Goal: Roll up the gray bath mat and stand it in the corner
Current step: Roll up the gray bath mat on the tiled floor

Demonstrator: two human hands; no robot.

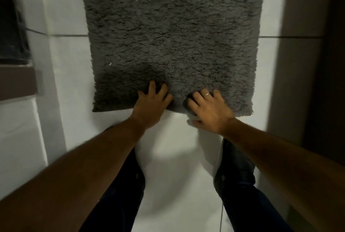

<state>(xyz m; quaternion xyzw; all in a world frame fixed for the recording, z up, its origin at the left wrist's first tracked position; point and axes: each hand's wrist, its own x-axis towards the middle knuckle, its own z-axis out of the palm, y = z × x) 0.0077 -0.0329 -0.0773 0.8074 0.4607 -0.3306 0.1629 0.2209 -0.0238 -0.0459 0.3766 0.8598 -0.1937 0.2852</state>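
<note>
The gray bath mat (171,33) is shaggy and lies flat on the white tiled floor, running from the middle of the view up past the top edge. My left hand (151,103) rests on its near edge with fingers spread into the pile. My right hand (207,109) is on the same near edge a little to the right, fingers on top and thumb under the rim, which is slightly lifted there. A ring shows on one right finger.
White floor tiles (177,166) spread below and beside the mat. A dark step or ledge (16,80) juts in at the left. A brown wall or door frame (298,63) runs down the right. My legs in dark trousers (237,172) stand near the mat's edge.
</note>
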